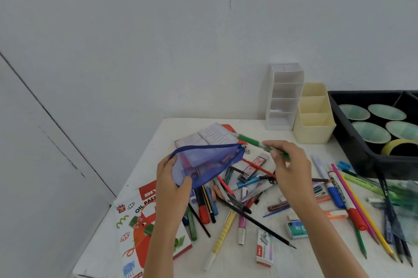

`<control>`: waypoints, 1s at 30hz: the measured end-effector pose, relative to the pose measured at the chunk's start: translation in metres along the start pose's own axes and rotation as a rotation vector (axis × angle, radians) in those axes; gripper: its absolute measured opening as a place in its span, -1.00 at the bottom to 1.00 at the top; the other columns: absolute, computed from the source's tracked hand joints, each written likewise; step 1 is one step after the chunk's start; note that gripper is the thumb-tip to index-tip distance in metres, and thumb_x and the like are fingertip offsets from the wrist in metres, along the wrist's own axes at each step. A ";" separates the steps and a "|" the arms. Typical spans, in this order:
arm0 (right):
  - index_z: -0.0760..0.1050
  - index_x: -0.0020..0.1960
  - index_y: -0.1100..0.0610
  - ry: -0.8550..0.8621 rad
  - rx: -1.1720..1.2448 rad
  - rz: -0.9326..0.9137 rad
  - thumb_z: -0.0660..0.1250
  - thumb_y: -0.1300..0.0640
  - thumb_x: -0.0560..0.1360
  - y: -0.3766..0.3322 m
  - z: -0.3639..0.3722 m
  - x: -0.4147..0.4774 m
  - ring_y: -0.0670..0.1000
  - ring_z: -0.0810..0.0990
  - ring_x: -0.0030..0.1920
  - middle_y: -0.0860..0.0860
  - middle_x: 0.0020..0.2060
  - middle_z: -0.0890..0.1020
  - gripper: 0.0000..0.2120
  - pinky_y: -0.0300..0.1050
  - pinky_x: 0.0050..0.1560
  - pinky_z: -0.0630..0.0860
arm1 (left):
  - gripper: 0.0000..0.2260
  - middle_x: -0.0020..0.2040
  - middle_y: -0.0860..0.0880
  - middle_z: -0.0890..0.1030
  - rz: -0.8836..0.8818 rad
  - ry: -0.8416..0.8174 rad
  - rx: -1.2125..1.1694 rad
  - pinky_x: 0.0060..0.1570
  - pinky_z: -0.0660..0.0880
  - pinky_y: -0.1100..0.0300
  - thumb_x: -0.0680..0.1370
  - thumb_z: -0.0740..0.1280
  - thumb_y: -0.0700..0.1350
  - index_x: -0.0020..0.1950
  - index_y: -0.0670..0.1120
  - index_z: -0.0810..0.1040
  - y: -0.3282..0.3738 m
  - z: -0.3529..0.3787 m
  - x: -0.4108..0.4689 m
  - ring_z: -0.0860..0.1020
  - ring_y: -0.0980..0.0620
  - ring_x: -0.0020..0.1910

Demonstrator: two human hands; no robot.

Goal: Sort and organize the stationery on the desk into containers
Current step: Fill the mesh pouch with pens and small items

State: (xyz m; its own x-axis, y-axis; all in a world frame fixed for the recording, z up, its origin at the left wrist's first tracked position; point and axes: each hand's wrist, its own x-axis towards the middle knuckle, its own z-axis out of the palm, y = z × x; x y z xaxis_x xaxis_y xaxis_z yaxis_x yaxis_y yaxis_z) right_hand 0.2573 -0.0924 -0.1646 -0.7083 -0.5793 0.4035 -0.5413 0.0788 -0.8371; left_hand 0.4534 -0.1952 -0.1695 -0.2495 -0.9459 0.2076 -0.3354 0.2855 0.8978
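Observation:
My left hand (pixel 170 178) grips the lower left edge of a blue mesh zip pouch (pixel 208 163), held above the desk with its zipper open along the top. My right hand (pixel 291 164) pinches a green pen (pixel 255 143) that points left toward the pouch's zipper end. Under both hands lies a loose heap of pens, pencils and markers (pixel 237 200). At the back stand a white tiered organizer (pixel 283 96) and a cream compartment holder (pixel 313 114), both without stationery in them.
A black tray (pixel 352 133) with green bowls and a tape roll sits at the right. An oil pastel box (pixel 140 228) lies at the desk's front left corner, an open booklet (pixel 210 135) behind the pouch. A staples box (pixel 264 248) and eraser (pixel 297 229) lie in front.

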 end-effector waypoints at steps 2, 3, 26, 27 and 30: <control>0.59 0.02 0.00 -0.048 -0.161 -0.205 0.28 0.42 0.47 -0.012 0.004 -0.001 -0.02 0.40 -0.03 -0.07 -0.12 0.56 -0.65 -0.19 -0.07 0.33 | -0.55 0.27 0.08 0.33 0.024 -0.011 0.003 -0.15 0.26 0.68 0.50 0.29 -0.35 0.37 -0.10 0.36 0.003 0.003 -0.002 0.36 0.36 0.03; 0.62 0.01 0.03 -0.071 -0.268 -0.316 0.33 0.47 0.41 -0.015 0.008 -0.002 0.01 0.41 -0.06 -0.05 -0.14 0.57 -0.63 -0.11 -0.11 0.31 | -0.55 0.25 0.09 0.33 0.037 -0.021 0.000 -0.15 0.26 0.69 0.49 0.29 -0.36 0.35 -0.09 0.37 0.005 0.005 -0.003 0.37 0.40 0.02; 0.60 0.02 0.28 -0.365 -0.352 0.372 0.22 0.35 0.50 0.037 0.043 0.023 0.01 0.57 -0.20 0.14 -0.08 0.63 -0.80 -0.20 -0.15 0.54 | -0.48 0.39 0.03 0.28 -0.098 0.092 -0.061 0.04 0.36 0.37 0.51 0.31 -0.31 0.44 -0.12 0.29 -0.006 -0.005 0.004 0.33 0.05 0.32; 0.58 0.04 0.28 -0.350 -0.417 0.356 0.22 0.33 0.50 0.043 0.049 0.023 0.04 0.59 -0.17 0.15 -0.09 0.64 -0.81 -0.13 -0.12 0.57 | -0.48 0.39 0.03 0.27 -0.106 0.090 -0.065 0.00 0.36 0.40 0.51 0.31 -0.31 0.45 -0.12 0.28 -0.006 -0.004 0.005 0.34 0.04 0.32; 0.51 0.09 0.26 -0.315 -0.623 0.312 0.20 0.20 0.54 0.048 0.060 0.022 0.10 0.58 -0.04 0.13 -0.05 0.62 -0.80 -0.11 -0.10 0.50 | -0.48 0.40 0.01 0.26 -0.122 0.095 -0.070 0.09 0.37 0.30 0.52 0.30 -0.30 0.45 -0.11 0.26 -0.007 -0.002 0.007 0.33 0.05 0.32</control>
State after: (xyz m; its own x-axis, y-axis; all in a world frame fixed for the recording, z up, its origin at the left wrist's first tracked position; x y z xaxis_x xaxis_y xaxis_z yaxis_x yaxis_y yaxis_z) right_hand 0.2429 -0.1504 -0.2176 -0.7584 -0.6515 -0.0200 -0.5588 0.6656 -0.4946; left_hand 0.4554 -0.2039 -0.1735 -0.1227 -0.9841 0.1283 -0.2928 0.1595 0.9428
